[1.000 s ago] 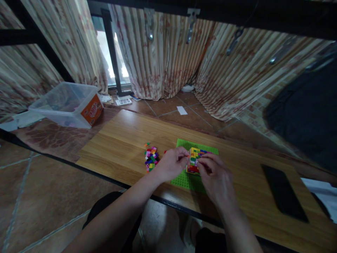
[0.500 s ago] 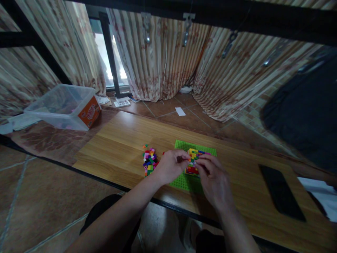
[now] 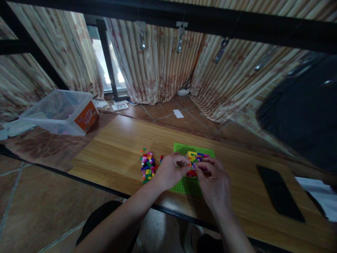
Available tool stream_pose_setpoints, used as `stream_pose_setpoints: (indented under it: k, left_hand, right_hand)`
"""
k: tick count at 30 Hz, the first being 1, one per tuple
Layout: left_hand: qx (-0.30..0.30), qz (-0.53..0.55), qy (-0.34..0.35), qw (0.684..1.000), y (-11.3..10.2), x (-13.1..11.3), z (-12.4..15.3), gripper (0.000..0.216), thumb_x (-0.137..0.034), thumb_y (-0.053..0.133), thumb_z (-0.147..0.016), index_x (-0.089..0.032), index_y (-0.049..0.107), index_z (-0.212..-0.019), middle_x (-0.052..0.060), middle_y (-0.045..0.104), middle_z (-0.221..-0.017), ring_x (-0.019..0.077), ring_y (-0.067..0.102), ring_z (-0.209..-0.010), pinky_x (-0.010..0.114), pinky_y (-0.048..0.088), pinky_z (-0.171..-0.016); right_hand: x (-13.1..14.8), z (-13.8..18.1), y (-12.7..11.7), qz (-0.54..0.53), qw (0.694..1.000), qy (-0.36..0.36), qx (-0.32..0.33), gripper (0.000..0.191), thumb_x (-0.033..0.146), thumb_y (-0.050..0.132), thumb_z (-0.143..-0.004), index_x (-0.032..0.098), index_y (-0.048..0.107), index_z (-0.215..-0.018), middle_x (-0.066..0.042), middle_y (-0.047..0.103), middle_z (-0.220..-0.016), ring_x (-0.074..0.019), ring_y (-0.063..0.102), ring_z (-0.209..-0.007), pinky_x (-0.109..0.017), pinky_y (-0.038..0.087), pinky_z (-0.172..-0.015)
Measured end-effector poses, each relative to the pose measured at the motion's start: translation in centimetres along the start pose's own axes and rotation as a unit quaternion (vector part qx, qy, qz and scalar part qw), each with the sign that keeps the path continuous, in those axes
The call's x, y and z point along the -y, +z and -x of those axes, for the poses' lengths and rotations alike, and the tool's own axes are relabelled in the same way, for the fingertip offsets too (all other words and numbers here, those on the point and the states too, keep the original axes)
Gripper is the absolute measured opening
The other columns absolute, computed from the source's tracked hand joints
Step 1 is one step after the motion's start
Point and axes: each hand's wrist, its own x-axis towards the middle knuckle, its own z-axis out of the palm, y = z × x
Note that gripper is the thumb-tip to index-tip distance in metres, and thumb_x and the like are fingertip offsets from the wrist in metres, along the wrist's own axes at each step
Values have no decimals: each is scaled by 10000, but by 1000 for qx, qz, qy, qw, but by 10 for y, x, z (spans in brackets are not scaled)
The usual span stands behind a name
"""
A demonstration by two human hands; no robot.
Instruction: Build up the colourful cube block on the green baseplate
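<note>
A wooden table fills the view, with a clear plastic bin on the tiled floor beyond its far left corner and a flat black slab (perhaps a phone) lying towards the right end. Near the front edge lies a green baseplate. The left hand and right hand meet over it, fingers curled, tips pinched against either side of the multicoloured brick block standing on the plate. Loose bricks lie heaped just left of the left hand
</note>
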Motion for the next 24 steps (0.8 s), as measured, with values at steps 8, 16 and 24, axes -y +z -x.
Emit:
stream_pose_setpoints:
  k: [8, 16, 24]
  left_hand:
    - [-6, 4, -1, 1000, 2, 0, -1, 131, -115, 645, -772, -190, 742, -818, 13, 658, -808, 140, 615, -777, 267, 464, -757]
    - [-25, 16, 20, 999, 7, 5, -1, 139, -147, 657, -796, -210, 763, -860, 34, 646, -874, 148, 625, -843, 293, 485, -829]
    - [-82, -45, 44, 995, 21, 4, 1, 181, -130, 681, -778, -271, 775, -843, 49, 633, -1048, 186, 591, -1021, 374, 467, -956]
  right_hand:
    - [-1, 7, 0, 69, 996, -54, -20, 253, 314, 522, -901, 186, 736, -856, -112, 637, -1016, -248, 617, -961, -433, 524, -859]
    - [-2, 20, 2, 80, 993, -78, -26, 291, 295, 473, -938, 188, 737, -997, -124, 633, -1087, -228, 614, -949, -417, 523, -865]
    - [6, 9, -9, -8, 1000, 9, -26, 258, 350, 513, -920, 207, 710, -1004, -99, 657, -1071, -228, 627, -1003, -419, 506, -911]
